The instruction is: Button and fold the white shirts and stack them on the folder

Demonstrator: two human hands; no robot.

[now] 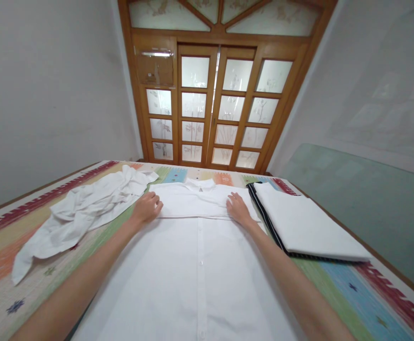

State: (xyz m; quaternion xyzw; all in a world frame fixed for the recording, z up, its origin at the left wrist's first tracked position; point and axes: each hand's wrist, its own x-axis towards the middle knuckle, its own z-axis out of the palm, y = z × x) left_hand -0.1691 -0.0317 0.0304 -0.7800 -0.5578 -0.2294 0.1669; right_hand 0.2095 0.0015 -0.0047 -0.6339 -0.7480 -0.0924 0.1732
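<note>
A white button-up shirt (182, 265) lies spread front-up in the middle, its collar (200, 183) at the far end and its button strip running down toward me. Its sleeves appear folded across the chest in a flat band. At the band's left end, my left hand (148, 208) has its fingers curled on the cloth edge. My right hand (238, 207) rests on the band's right side, its fingers slightly bent and apart, touching the fabric. What lies under the fingertips of both hands is hidden.
A crumpled white garment (86, 203) lies to the left. On the right sits a folded white garment (310, 222) on top of a black striped cloth (269, 218). All rest on a colourful patterned bedspread (356, 293). Beyond stand wood-framed glass doors (212, 118); a pale green panel (363, 189) leans along the right wall.
</note>
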